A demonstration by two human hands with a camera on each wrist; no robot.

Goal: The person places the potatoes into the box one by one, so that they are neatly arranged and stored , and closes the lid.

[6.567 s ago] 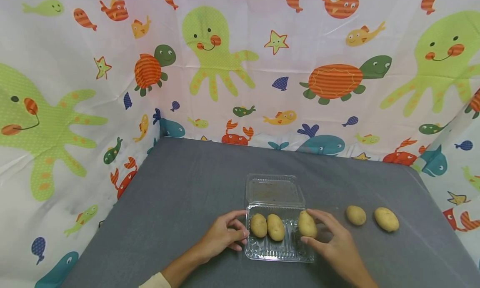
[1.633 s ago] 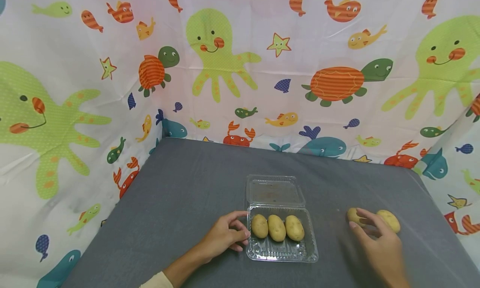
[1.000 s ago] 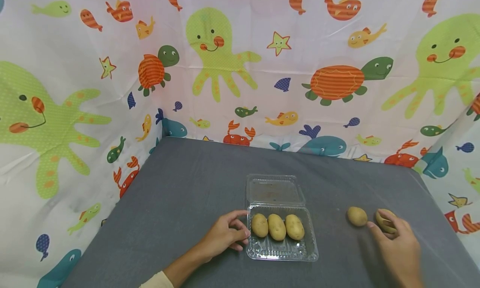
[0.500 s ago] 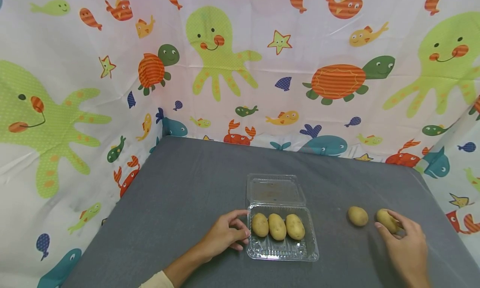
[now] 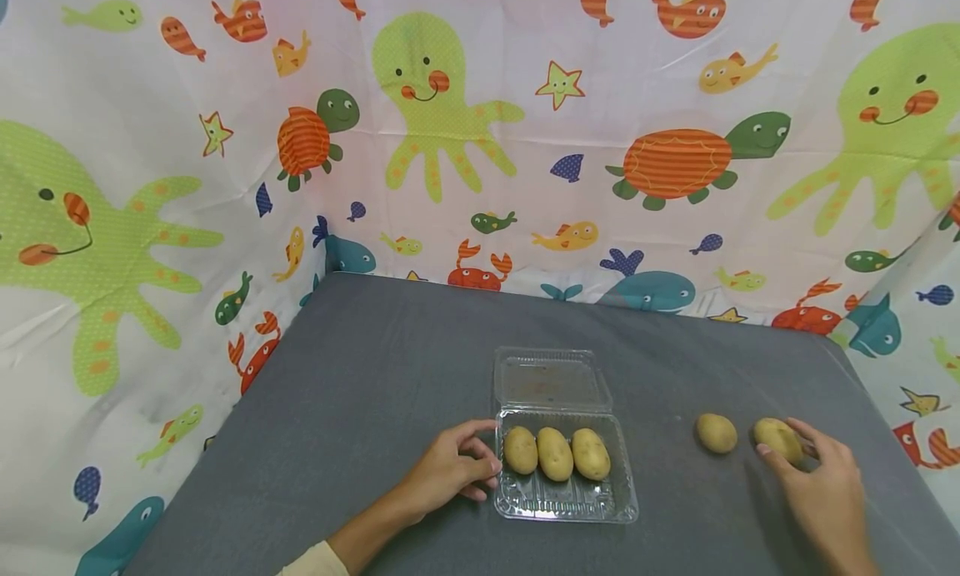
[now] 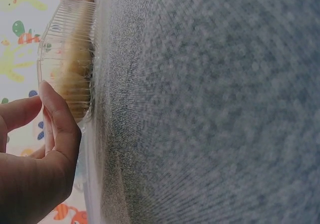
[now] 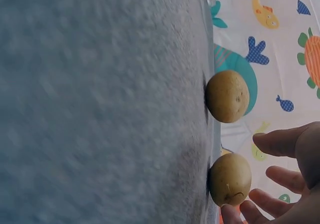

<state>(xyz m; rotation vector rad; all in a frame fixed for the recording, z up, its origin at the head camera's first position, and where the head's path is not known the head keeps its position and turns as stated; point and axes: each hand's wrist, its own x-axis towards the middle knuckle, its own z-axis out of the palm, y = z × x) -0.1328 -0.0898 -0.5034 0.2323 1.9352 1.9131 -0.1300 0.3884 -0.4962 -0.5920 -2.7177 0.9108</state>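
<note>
Three potatoes (image 5: 555, 455) lie side by side in a clear plastic clamshell container (image 5: 558, 509), its lid (image 5: 551, 380) laid back. My left hand (image 5: 450, 473) rests at the container's left side, fingertips right at the rim; the left wrist view shows its fingers beside the ribbed wall (image 6: 55, 48). My right hand (image 5: 821, 484) is at the right one of two loose potatoes (image 5: 777, 441). In the right wrist view my right hand's (image 7: 295, 184) fingertips meet that potato's (image 7: 230, 180) edge, while the thumb stands apart from it.
The other loose potato (image 5: 716, 433) sits on the grey tabletop (image 5: 390, 351) between the container and my right hand. A white curtain (image 5: 480, 142) printed with sea animals hangs behind the table and along both sides.
My right hand let go of the third potato in the container, passed over the left loose potato and moved right to the other one. My left hand stayed at the container.
</note>
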